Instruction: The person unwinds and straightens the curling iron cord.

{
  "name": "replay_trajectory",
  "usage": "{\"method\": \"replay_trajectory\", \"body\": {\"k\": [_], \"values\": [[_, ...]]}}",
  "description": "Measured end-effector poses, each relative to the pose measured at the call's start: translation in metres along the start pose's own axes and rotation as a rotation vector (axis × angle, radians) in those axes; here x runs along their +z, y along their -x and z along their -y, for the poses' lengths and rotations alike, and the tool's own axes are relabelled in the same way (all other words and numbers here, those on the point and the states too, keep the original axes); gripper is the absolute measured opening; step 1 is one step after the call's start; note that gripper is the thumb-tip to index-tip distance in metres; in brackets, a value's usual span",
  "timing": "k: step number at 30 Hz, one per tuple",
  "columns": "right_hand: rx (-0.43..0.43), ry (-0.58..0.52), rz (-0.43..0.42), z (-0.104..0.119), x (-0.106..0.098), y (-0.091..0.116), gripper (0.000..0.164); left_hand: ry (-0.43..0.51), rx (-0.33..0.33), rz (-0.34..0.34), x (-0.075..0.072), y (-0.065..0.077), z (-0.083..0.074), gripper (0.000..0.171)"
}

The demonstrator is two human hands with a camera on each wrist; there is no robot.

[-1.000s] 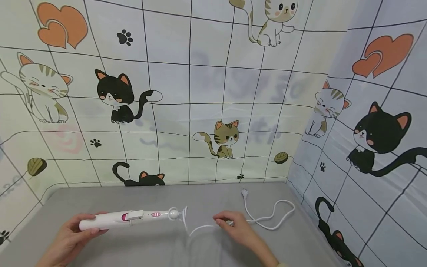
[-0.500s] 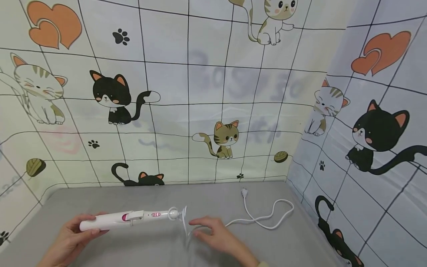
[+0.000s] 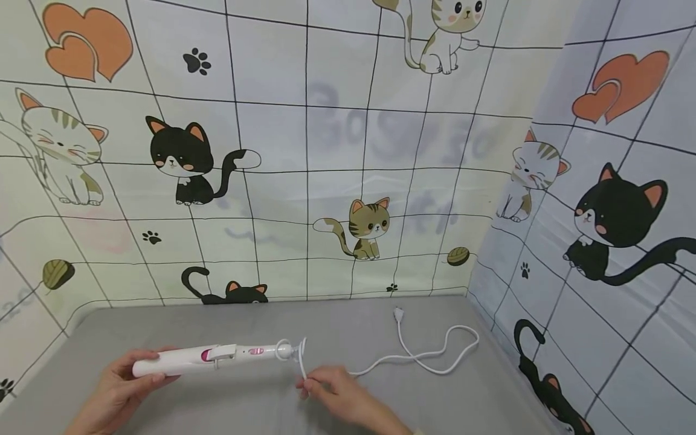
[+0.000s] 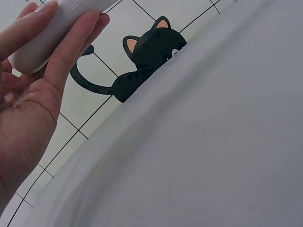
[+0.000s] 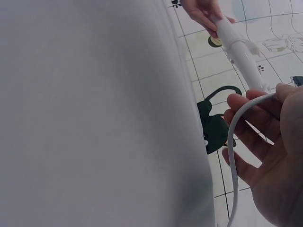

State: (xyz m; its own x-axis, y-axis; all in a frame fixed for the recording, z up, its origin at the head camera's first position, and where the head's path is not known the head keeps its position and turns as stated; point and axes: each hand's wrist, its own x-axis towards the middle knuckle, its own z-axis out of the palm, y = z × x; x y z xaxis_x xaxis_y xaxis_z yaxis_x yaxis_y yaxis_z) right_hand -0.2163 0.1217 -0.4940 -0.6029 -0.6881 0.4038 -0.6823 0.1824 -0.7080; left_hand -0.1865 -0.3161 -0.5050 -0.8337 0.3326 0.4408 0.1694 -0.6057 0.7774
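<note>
A white curling iron [image 3: 234, 353] with pink details lies nearly level over the table in the head view. My left hand [image 3: 121, 389] grips its thick left end between thumb and fingers; the left wrist view shows the rounded barrel tip [image 4: 35, 56] in that hand's fingers. From the iron's narrow right end, past a round ring [image 3: 284, 350], comes its white power cord [image 3: 303, 362]. My right hand [image 3: 345, 396] pinches this cord just off that end. In the right wrist view the cord [image 5: 232, 156] hangs in a curve from the thumb and fingers.
The rest of the cord [image 3: 383, 359] loops across the grey-covered table [image 3: 217, 323] to a plug [image 3: 399, 314] at the back right. A white cloth wall [image 3: 283, 139] with printed cats, hearts and grid lines closes in the back and both sides.
My right hand has slid left along the cord toward the iron and now pinches it close to the iron's end. The left hand and the iron have barely shifted.
</note>
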Motion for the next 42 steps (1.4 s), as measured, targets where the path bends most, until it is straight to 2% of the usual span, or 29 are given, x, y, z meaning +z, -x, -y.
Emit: {"method": "replay_trajectory", "body": {"k": [8,15,19,21,24,26,28,30,33,38,40,42], "values": [[0.01,0.004,-0.082,0.0,-0.017,0.013,0.021,0.028,-0.008,0.01,-0.009,0.011,-0.004,0.061],[-0.032,0.093,-0.104,-0.006,-0.033,0.023,0.022,0.008,-0.014,0.011,-0.017,0.023,-0.011,0.06],[-0.043,0.156,-0.114,-0.006,-0.044,0.031,0.021,0.021,-0.019,-0.022,-0.023,0.035,-0.018,0.06],[-0.033,0.165,-0.153,-0.007,-0.053,0.038,0.022,0.06,0.038,-0.009,-0.027,0.041,-0.022,0.06],[-0.006,0.142,-0.19,-0.007,-0.068,0.049,0.026,0.148,0.101,0.044,-0.033,0.048,-0.028,0.06],[0.007,0.093,-0.165,-0.007,-0.076,0.055,0.026,0.173,0.119,0.068,-0.036,0.051,-0.032,0.059],[0.011,0.057,-0.106,-0.006,-0.08,0.057,0.025,0.165,0.095,0.072,-0.037,0.052,-0.034,0.06],[0.01,0.025,-0.051,-0.006,-0.079,0.056,0.024,0.162,0.079,0.067,-0.036,0.051,-0.034,0.061],[0.025,-0.023,-0.013,-0.007,-0.074,0.054,0.024,0.165,0.071,0.078,-0.034,0.051,-0.032,0.061],[0.062,-0.059,-0.019,-0.007,-0.061,0.048,0.024,0.162,0.065,0.112,-0.031,0.049,-0.03,0.061],[0.08,-0.057,-0.033,-0.004,-0.056,0.044,0.021,0.14,0.057,0.102,-0.029,0.047,-0.031,0.062],[0.088,-0.053,-0.051,-0.002,-0.051,0.039,0.018,0.1,0.045,0.063,-0.027,0.046,-0.032,0.062]]}}
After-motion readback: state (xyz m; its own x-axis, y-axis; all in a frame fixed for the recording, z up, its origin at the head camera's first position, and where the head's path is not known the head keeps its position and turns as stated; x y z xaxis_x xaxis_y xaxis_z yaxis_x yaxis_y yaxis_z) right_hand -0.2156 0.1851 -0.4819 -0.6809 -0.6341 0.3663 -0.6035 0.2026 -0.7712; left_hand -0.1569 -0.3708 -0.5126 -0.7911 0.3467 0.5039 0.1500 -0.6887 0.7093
